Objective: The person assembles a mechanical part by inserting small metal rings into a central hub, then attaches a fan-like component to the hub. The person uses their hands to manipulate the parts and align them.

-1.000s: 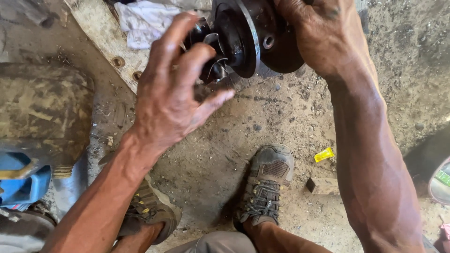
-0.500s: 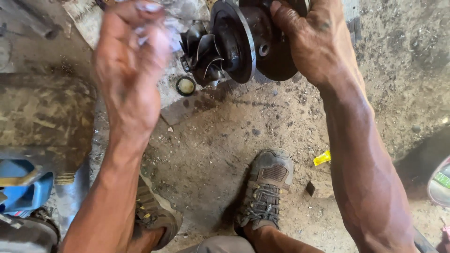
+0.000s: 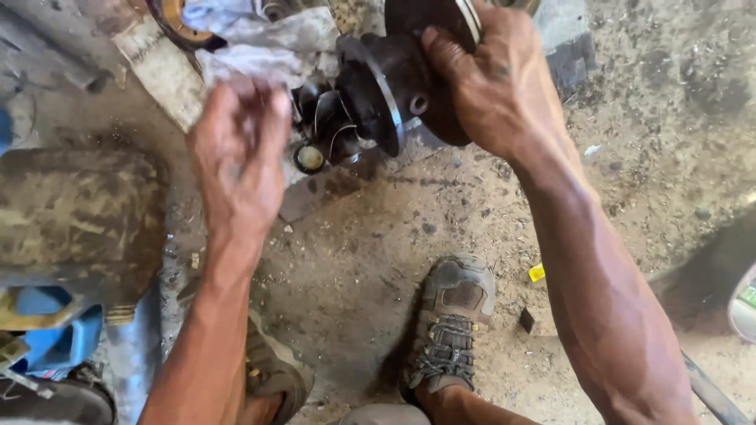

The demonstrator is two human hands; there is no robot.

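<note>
A dark, greasy round metal part (image 3: 386,94) with curved vanes on its left face is held up over the dirt floor. My right hand (image 3: 492,83) grips its right side from above. My left hand (image 3: 240,153) is off the part, a little to its left, blurred, fingers loosely curled and holding nothing that I can see. A small ring with a pale centre (image 3: 309,158) lies on the ground just below the vanes. A crumpled white cloth (image 3: 252,39) lies behind my left hand.
My two brown shoes (image 3: 453,323) stand on the oil-stained dirt floor. A muddy flat block (image 3: 79,212) and a blue container (image 3: 51,330) sit at the left. A rusty ring (image 3: 177,20) lies at the top, a small yellow scrap (image 3: 536,272) at the right.
My left hand has come off the vaned part and swung left and up. The view has shifted, so the part sits lower in frame. My right hand keeps its grip.
</note>
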